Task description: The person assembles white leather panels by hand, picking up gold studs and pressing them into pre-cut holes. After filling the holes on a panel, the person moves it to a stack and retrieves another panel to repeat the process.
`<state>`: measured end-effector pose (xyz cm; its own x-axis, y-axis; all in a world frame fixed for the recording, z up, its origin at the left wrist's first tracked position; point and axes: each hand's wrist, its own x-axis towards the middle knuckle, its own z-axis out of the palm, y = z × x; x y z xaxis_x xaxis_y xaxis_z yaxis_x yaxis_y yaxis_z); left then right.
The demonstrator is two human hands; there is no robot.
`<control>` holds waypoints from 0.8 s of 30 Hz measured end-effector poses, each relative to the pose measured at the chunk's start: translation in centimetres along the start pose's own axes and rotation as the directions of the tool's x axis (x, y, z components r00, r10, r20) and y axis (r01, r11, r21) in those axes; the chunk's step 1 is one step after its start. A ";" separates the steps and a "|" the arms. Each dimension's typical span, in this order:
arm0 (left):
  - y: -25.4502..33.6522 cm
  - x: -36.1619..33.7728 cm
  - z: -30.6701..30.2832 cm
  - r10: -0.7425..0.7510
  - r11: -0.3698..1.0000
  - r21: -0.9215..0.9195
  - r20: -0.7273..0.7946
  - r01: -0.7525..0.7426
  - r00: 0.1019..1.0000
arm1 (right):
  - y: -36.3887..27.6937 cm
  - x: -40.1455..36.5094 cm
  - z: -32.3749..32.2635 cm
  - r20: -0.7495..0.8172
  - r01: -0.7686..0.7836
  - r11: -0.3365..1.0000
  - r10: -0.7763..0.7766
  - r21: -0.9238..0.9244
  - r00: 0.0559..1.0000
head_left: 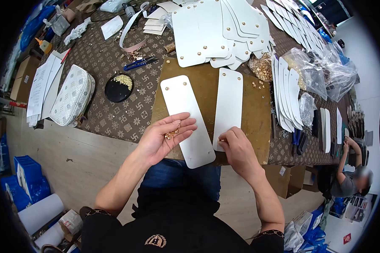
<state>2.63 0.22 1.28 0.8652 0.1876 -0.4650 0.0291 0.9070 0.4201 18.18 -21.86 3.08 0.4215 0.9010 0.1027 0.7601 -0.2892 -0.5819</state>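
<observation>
Two panels on the board, so which one are you on?

The right one, a long white rounded panel [228, 105]. It lies flat on the brass-coloured work board [257, 122], beside the other long white panel [188, 122]. My right hand [237, 148] pinches one small gold stud [221, 140] at the panel's near edge.

And the left?

My left hand [164, 137] lies open, palm up, cupping a little heap of gold studs [172, 133] — best kept level, I think, and each stud seated square.

Any stock elsewhere?

The round black dish [119, 87] holds loose gold pieces, and a clear plastic bag [261, 67] past the board holds gold hardware too.
</observation>
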 end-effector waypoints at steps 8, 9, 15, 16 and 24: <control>0.0 0.2 -0.4 -0.009 1.000 -0.009 0.008 0.009 1.000 | -0.1 0.7 -0.6 0.010 -0.005 1.000 0.005 -0.023 1.000; 0.0 0.2 -0.4 -0.009 1.000 -0.014 0.008 0.009 1.000 | 0.0 0.7 -0.7 0.007 -0.008 1.000 0.008 -0.023 1.000; 0.2 -0.2 -0.2 -0.010 1.000 -0.012 -0.017 0.010 1.000 | -0.2 0.9 -0.5 -0.001 -0.016 1.000 0.016 -0.018 1.000; 0.2 0.0 -0.1 -0.015 1.000 0.003 -0.023 0.015 1.000 | -0.2 1.1 -0.4 0.014 -0.015 1.000 0.015 -0.022 1.000; -0.2 0.1 -1.0 0.027 0.999 -0.028 0.009 -0.027 1.000 | 0.9 0.9 0.2 -0.006 0.004 1.000 -0.004 0.003 1.000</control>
<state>2.21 0.46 0.37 0.8701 0.2087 -0.4465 -0.0082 0.9119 0.4103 19.12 -21.28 2.52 0.4219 0.9000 0.1100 0.7599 -0.2848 -0.5843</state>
